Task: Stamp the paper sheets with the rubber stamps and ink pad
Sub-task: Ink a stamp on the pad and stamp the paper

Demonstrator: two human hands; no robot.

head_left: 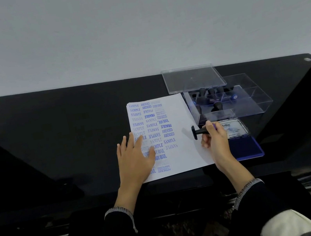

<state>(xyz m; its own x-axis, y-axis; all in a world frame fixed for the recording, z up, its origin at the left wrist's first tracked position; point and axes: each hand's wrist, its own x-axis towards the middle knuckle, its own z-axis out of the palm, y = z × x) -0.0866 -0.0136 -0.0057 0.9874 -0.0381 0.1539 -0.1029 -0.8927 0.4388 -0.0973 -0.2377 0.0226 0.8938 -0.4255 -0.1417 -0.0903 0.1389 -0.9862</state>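
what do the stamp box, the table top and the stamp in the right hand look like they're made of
Stamp box: clear hard plastic, probably acrylic; the stamps inside show through its walls.
Table top: glossy black, likely glass or lacquer; it mirrors its surroundings.
Stamp gripped by the right hand: matte black, seemingly plastic.

Glossy black table (70,132); matt white paper sheet (185,154) at centre; clear, shiny plastic box (250,100) lay at two o'clock
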